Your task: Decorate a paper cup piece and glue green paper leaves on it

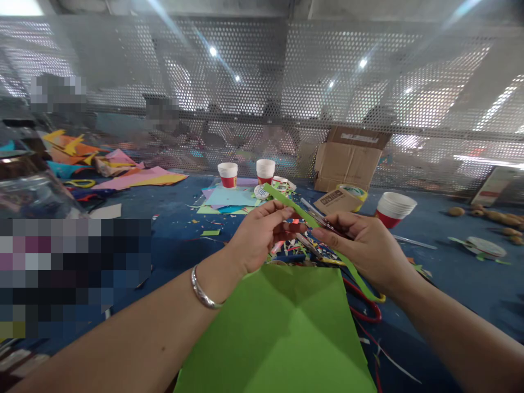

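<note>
My left hand [257, 234] pinches a narrow green paper strip [286, 201] that runs up and away to the left. My right hand [364, 245] is closed round a pair of scissors [317, 218], whose blades meet the strip between the two hands. The strip's lower end [360, 281] curls down past my right wrist. A large creased green sheet [278, 333] lies just below both hands. A silver bangle [202, 292] sits on my left wrist.
Blue table surface [172, 240] littered with paper scraps. Two red-and-white paper cups [227, 174] and pastel sheets [229, 197] stand behind, a cup stack [393, 209] and tape roll [347, 196] at right, a cardboard box [347, 161] by the perforated screen, coloured paper [123, 174] far left.
</note>
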